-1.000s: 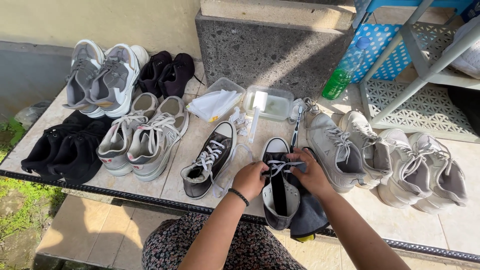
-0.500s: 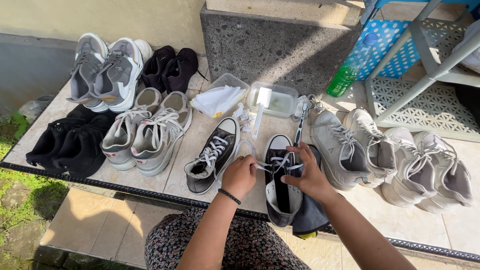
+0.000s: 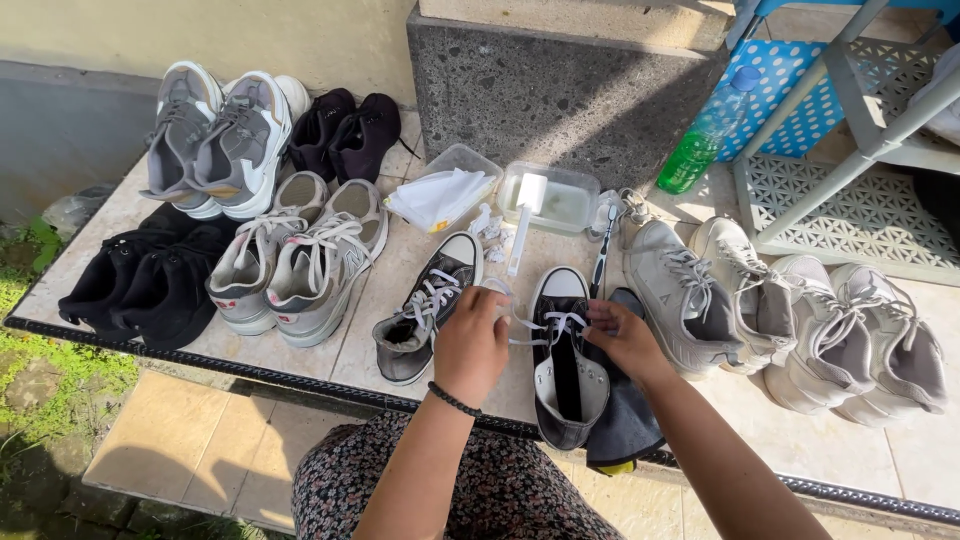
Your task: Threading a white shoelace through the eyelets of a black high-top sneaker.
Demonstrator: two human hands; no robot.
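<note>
1. The left hand (image 3: 470, 345) and the right hand (image 3: 622, 340) meet over a black high-top shoe (image 3: 562, 360) at the near edge of the tiled ledge (image 3: 390, 290); each has its fingers pinched closed on an end of the white lace (image 3: 540, 325), pulled out to either side.
2. That shoe stands toe away from the person, tongue open; the lace crosses only the eyelets near the toe, so by my reckoning the lacing is barely begun and most of the eyelets remain unthreaded.
3. Its partner, the other black high-top (image 3: 425, 310), lies just to the left, tilted, and looks fully laced; one of the pair seems done, one is left.
4. A dark cloth (image 3: 622, 425) lies under and to the right of the shoe in hand; a bit of yellow peeks out beneath it, too small to identify.
5. Farther off sit a clear tub (image 3: 548, 197) with a white brush (image 3: 525, 215) across it, a toothbrush (image 3: 603, 250) and a folded white cloth (image 3: 437, 197).
6. Hidden or unclear: the fingertips themselves are behind the knuckles; the lace ends cannot be seen; the rack (image 3: 850, 120) at far right is cut off.
</note>
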